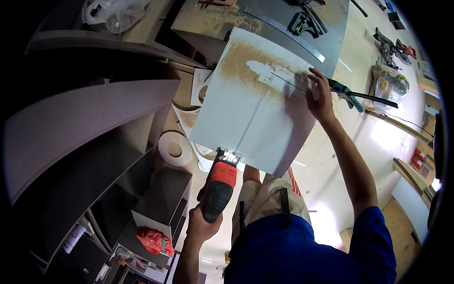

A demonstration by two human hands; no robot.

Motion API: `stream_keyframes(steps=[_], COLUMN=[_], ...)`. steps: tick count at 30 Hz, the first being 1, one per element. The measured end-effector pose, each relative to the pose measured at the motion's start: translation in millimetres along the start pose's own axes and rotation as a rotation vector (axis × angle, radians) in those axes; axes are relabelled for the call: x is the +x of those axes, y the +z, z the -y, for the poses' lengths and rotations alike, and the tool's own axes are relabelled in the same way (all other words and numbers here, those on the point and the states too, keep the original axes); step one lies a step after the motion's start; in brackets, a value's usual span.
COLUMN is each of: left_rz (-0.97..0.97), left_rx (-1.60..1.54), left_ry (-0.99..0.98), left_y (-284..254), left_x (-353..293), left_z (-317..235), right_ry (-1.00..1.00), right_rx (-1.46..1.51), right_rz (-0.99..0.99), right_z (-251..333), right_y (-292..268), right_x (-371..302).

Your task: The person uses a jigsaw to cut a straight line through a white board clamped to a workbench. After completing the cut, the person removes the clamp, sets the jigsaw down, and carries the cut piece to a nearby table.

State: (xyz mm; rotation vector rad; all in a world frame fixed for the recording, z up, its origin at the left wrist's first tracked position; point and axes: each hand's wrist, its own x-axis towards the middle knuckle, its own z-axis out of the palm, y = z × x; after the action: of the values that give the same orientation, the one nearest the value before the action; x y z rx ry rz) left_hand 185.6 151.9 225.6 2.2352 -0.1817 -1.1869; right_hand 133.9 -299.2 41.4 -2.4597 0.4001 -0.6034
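Observation:
My left hand (202, 226) is wrapped round the rear of a red and black jigsaw (221, 182). The saw's lit front end meets the near edge of a white board (255, 125), where a straight line runs up the board's face. Farther up, that line meets a dark slanting line, with brown sawdust (236, 59) spread around. My right hand (322, 100) lies at the board's right edge, fingers apart. Just beyond it, a green and black clamp (347, 93) sticks out beside the board. The jigsaw's blade cannot be made out.
The board rests on a dusty grey worktop (331, 28) holding a metal ruler (283, 33) and another clamp (305, 24). Dark cabinets (90, 137) stand to the left, near a roll of edging tape (175, 148). A red plastic bag (155, 240) lies lower left. Tools (395, 47) lie at right.

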Motion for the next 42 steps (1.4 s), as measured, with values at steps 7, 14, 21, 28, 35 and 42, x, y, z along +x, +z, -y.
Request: stream_keyframes(steps=[7, 14, 21, 28, 35, 42], left_rz=[-0.028, -0.056, -0.043, -0.031, -0.018, -0.033], left_rx=[-0.104, -0.109, -0.114, -0.115, -0.178, -0.170], left_ry=[0.120, 0.144, 0.131, 0.145, 0.131, 0.123], left_y=[11, 15, 18, 18, 18, 23], left_x=[-1, 0, -4, -1, 2, -1], left_z=[44, 41, 49, 54, 44, 40], right_ry=[-0.045, -0.066, -0.056, -0.017, -0.041, -0.065], right_rx=[-0.015, -0.031, -0.028, -0.017, -0.032, -0.062], right_rz=[0.021, -0.009, 0.002, 0.037, 0.040, 0.049], right_z=[-13, -16, -14, -16, -16, -16], right_y=[21, 24, 19, 23, 22, 22], right_x=[8, 8, 10, 7, 9, 10])
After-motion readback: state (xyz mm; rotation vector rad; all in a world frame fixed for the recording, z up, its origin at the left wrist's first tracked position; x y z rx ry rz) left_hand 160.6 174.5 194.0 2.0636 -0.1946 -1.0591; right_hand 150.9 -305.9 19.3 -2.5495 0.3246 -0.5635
